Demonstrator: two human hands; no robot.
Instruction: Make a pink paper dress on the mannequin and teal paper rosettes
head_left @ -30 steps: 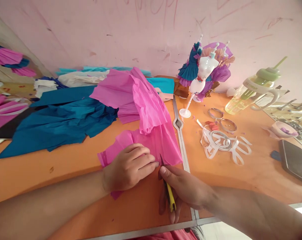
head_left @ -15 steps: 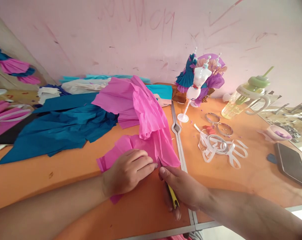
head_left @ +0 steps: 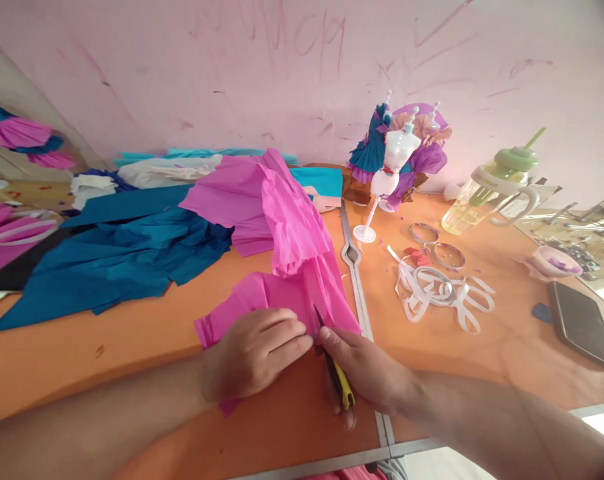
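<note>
Bright pink crepe paper lies crumpled across the middle of the table and runs down to both hands. My left hand is closed on its near edge, thumb and fingertips pinching the paper. My right hand, just beside it, grips a pair of scissors with yellow and black handles. The dark pointed blade shows over the pink paper, past my right thumb. Part of the scissors and the cut edge are hidden by my fingers. A small pink scrap shows beneath my left wrist.
Dark teal crepe paper spreads at left. A white mini dress form stands behind, near dressed ones. On the right are white ribbon, tape rolls, a drink bottle, a small bowl and a phone. A metal seam divides the orange table.
The scissors have shifted in my right hand, and more of the dark blade and handle shows now. My left hand still pinches the paper in nearly the same place. The view has moved slightly.
</note>
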